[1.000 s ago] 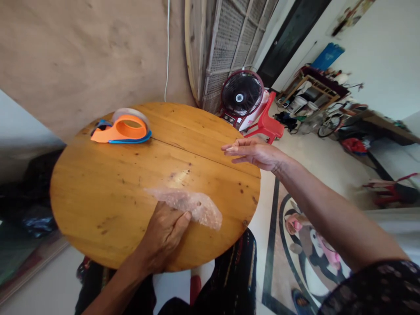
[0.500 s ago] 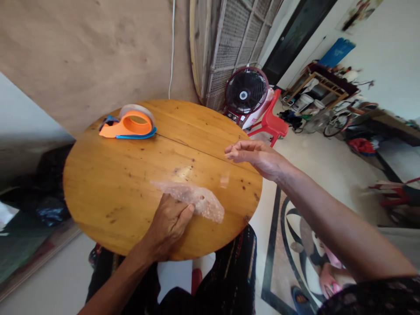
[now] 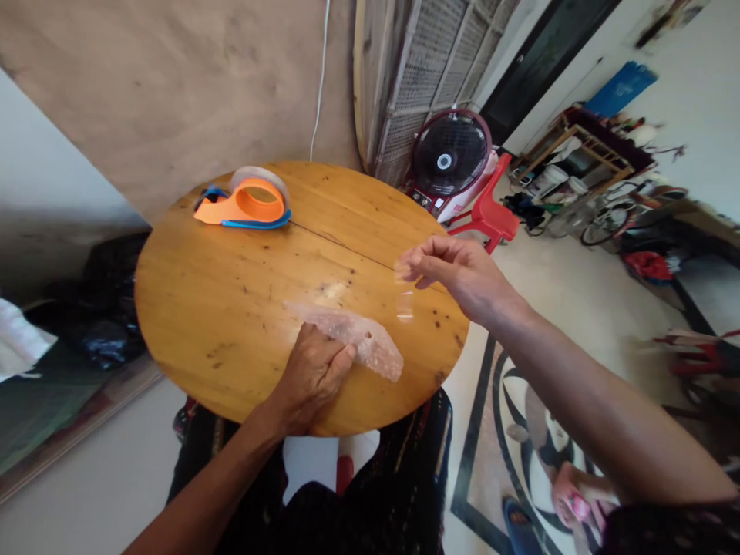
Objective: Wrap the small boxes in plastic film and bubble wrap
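A folded piece of bubble wrap (image 3: 370, 347) lies on the round wooden table (image 3: 220, 308) near its front edge. My left hand (image 3: 309, 378) presses down on the wrap's near side, fingers closed over it. My right hand (image 3: 456, 274) hovers above the table's right side, its fingertips pinched on a strip of clear tape (image 3: 403, 297) that hangs down from them. An orange tape dispenser (image 3: 246, 204) with a roll of clear tape rests at the table's far left.
A brown panel (image 3: 190, 77) leans behind the table with a white cable. A floor fan (image 3: 448, 158) and a red plastic chair (image 3: 489, 216) stand beyond the table's right edge. Cluttered shelves and bicycles fill the far right. Dark bags lie on the left.
My right hand has curled from stretched fingers into a pinch, and the clear tape strip now shows hanging from it. The left hand stays on the bubble wrap.
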`<state>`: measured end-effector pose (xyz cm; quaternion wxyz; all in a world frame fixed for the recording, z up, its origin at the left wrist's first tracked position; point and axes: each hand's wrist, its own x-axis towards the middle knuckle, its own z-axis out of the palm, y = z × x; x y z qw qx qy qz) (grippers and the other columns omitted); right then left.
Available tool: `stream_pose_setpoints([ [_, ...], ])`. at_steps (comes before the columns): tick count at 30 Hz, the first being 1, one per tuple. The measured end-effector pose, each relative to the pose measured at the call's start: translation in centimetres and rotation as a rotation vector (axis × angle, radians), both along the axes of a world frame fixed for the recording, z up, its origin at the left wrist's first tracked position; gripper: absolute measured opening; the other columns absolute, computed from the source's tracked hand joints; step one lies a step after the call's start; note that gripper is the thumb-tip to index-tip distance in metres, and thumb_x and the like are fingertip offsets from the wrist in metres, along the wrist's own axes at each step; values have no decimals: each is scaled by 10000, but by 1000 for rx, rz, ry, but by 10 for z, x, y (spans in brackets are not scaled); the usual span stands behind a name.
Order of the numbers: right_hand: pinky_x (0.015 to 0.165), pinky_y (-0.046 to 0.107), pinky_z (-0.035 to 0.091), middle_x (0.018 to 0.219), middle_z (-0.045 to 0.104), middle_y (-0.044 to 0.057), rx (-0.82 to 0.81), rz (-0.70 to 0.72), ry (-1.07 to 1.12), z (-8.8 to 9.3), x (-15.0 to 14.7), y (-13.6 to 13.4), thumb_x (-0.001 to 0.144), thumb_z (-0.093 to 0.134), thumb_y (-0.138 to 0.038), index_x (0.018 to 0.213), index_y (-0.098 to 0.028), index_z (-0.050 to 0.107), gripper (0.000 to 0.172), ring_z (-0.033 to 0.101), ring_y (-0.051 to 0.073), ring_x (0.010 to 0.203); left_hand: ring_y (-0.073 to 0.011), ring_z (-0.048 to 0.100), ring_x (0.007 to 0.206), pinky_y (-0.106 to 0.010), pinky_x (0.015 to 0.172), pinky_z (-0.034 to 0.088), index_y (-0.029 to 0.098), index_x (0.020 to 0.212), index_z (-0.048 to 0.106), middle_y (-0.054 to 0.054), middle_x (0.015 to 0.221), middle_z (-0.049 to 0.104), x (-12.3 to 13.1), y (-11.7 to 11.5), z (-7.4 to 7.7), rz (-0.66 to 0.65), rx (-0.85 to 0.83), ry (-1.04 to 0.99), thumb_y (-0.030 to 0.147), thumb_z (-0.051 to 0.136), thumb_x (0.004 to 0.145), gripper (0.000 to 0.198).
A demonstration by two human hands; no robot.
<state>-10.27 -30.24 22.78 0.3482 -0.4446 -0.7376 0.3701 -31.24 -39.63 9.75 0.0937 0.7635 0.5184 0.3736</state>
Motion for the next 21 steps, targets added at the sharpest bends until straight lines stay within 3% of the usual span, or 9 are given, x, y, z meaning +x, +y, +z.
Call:
stream_pose_setpoints([
  [5,682,286,477,793,682,44,231,-101,-96,-15,-15,2,874,578,-407,795,-191,624,235,650,184,810,-225,535,865,-449,911,466,194,578,539,-53,731,586,0,0,0,-11,-6,-30,287,396,970,428],
  [10,786,330,473,1129,677,90,480,-105,-233,-26,-23,3,842,549,-263,714,-196,582,148,624,219,994,-226,540,922,-446,947,461,190,611,575,-59,810,618,1,0,0,-16,8,-51,291,400,974,416],
  [14,865,393,450,1276,631,116,582,-89,-547,-23,-24,-8,806,534,-185,720,-186,608,113,602,263,1047,-230,533,930,-439,934,463,187,626,594,-67,850,627,2,1,-1,-3,23,-55,283,406,968,402],
  [18,870,405,428,1126,684,147,570,11,-846,-14,-28,-16,782,522,-157,721,-174,630,125,598,289,1023,-236,526,918,-448,921,464,182,622,602,-75,843,619,2,1,-1,2,24,-45,286,400,971,417],
  [21,791,370,424,982,705,135,493,60,-944,-8,-31,-11,772,514,-160,727,-171,639,133,616,270,945,-238,525,929,-452,928,463,182,646,624,-77,861,621,2,1,-3,8,30,-44,289,398,975,413],
])
